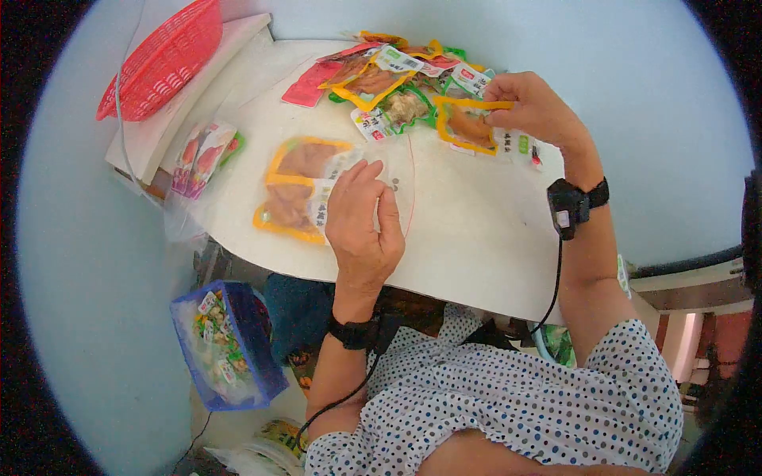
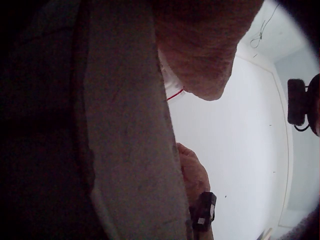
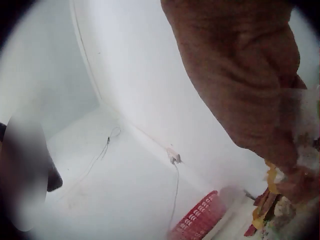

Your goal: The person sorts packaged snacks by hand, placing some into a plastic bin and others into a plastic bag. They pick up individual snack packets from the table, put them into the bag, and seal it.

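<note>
In the head view my right hand (image 1: 540,111) pinches a yellow-edged food packet (image 1: 468,127) by its upper edge, at the right end of a pile of packets. Brown food shows through its clear front. Lower on the table, my left hand (image 1: 365,222) grips the top layer of a clear plastic bag (image 1: 402,166) with a thin red line along its mouth. Two more yellow-edged packets (image 1: 290,206) lie side by side inside that bag, partly behind the left fingers. In the left wrist view, clear film with the red line shows just below the left hand (image 2: 205,50).
A pile of mixed food packets (image 1: 397,75) lies at the table's back edge. To the left are a filled bag of packets (image 1: 208,159) and a red basket (image 1: 167,63) on a ledge. Below the table's left edge stands a blue bin (image 1: 274,373) holding small packets.
</note>
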{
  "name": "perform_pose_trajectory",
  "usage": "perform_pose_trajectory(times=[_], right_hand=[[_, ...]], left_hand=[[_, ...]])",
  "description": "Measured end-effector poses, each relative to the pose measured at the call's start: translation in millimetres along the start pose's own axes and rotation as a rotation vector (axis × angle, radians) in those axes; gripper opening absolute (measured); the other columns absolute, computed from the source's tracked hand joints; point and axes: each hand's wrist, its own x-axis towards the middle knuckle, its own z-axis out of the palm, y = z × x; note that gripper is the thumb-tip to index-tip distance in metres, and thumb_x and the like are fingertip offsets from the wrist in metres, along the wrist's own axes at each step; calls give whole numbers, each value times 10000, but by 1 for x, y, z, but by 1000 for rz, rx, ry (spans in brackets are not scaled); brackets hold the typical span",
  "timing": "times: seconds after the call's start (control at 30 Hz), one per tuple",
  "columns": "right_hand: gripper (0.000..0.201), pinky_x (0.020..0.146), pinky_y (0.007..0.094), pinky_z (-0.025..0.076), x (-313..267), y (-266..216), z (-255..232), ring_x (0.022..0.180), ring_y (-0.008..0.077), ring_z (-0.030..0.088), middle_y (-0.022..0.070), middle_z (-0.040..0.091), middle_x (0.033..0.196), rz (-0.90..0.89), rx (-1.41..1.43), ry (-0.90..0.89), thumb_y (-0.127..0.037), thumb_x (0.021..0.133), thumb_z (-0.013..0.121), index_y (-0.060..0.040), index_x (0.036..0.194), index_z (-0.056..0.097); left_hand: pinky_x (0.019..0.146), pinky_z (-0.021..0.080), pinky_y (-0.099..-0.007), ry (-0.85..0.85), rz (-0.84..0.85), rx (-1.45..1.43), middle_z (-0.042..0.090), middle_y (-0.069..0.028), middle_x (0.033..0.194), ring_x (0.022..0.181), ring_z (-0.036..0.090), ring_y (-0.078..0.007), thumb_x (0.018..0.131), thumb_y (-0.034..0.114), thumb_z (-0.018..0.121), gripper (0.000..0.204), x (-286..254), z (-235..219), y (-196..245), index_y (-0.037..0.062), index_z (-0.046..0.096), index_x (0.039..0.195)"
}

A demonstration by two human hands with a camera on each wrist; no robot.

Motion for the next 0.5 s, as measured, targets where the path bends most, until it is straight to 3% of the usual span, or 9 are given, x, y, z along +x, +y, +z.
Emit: perform_pose_trajectory(times=[0.07, 0.27, 0.37, 0.5], right_hand=[[180, 632, 260, 464, -2, -2, -7, 686, 95, 574, 10, 661, 770, 55, 182, -33, -174, 757, 754, -44, 826, 651], [177, 652, 220, 472, -10, -29, -7, 734, 62, 589, -17, 667, 800, 90, 470, -255, -130, 780, 748, -31, 907, 677], [237, 735, 208, 490, -5, -36, 11, 782, 61, 614, 22, 692, 880, 40, 436, -405, -56, 733, 764, -15, 948, 673], [209, 746, 205, 490, 1, -45, 36, 799, 67, 625, 25, 693, 885, 173, 537, -473, -61, 785, 731, 6, 974, 673]], left_hand=[[991, 437, -435, 3, 2, -1, 663, -182, 1128, 1125, 597, -360, 879, 37, 567, 89, -1, 0, 0, -5, 599, 951], [997, 433, -440, 9, 6, 6, 655, -185, 1142, 1133, 592, -363, 886, 44, 560, 94, -1, 0, -1, -1, 601, 958], [1000, 430, -440, 10, 11, 16, 651, -188, 1149, 1142, 586, -364, 888, 48, 559, 98, -1, 0, 0, -2, 601, 961], [1003, 427, -444, 3, 7, 4, 644, -196, 1161, 1160, 574, -371, 891, 51, 555, 100, 1, -1, 0, -9, 600, 956]])
